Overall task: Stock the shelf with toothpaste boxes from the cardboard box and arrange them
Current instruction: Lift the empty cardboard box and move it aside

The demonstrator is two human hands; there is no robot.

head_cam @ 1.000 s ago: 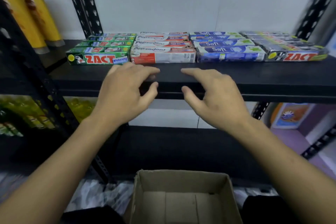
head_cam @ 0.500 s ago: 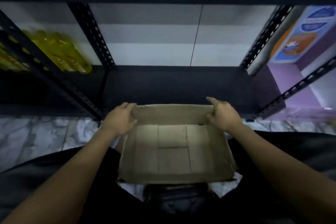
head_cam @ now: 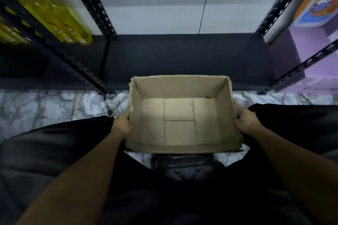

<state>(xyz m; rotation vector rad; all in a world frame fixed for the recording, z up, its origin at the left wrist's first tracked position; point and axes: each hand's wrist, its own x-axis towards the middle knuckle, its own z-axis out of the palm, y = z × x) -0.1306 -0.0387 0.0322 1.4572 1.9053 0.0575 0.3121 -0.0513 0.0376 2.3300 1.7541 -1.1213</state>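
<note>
An open cardboard box (head_cam: 180, 86) sits low in front of me, between my knees, and nothing lies inside it. My left hand (head_cam: 123, 124) grips its left wall from outside. My right hand (head_cam: 245, 119) grips its right wall the same way. No toothpaste boxes show in this view; the shelf that held them is out of frame above.
A bare black lower shelf (head_cam: 182, 56) runs behind the box, framed by perforated black posts (head_cam: 91, 2). Yellow packs (head_cam: 53, 18) lie on the left shelf. A purple and orange item (head_cam: 316, 5) stands at right. Marble floor (head_cam: 54, 106) lies below.
My view dropped from the stocked upper shelf to the box. Both hands left the shelf edge, took the box's far rim, then slid to its side walls.
</note>
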